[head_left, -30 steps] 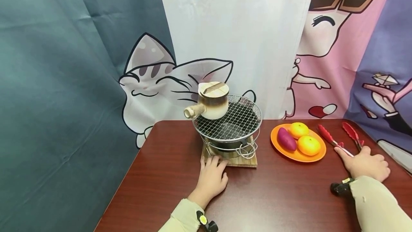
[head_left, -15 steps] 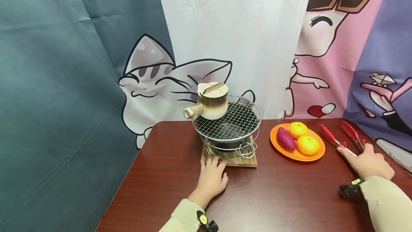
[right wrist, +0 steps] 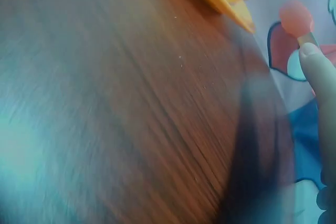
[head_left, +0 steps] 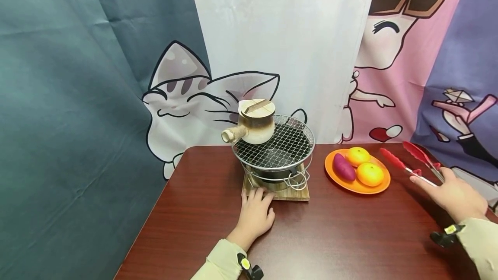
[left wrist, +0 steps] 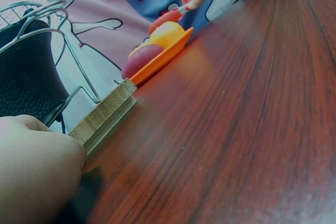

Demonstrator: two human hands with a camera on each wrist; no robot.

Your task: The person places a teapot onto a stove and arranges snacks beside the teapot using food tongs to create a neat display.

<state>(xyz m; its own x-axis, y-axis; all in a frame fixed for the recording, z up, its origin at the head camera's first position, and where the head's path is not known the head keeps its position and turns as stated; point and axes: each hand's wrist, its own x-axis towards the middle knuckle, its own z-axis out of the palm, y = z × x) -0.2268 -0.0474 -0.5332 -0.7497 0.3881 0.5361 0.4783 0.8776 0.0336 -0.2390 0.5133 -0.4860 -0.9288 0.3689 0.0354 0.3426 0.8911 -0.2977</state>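
Note:
My right hand [head_left: 455,195] holds a pair of tongs [head_left: 413,170] with red tips, its arms spread apart and pointing away from me. In the right wrist view the thumb lies along the tongs [right wrist: 306,38]. Left of them sits an orange plate [head_left: 332,175] bearing a purple sweet potato [head_left: 344,167] and two oranges [head_left: 370,174]. My left hand [head_left: 254,215] rests with its fingers on the front edge of a wooden board [head_left: 292,194]. On that board stands a small stove [head_left: 272,174] topped by a round wire grill [head_left: 289,144].
A lidded clay teapot [head_left: 260,128] with a side handle stands on the grill's left part. A thin wire stand [head_left: 298,181] surrounds the stove. The dark red table [head_left: 194,211] ends behind at a printed curtain [head_left: 288,46].
My right hand has drawn to the right with the tongs, which now appear raised off the table. The left hand keeps its place on the board. The head view has shifted slightly.

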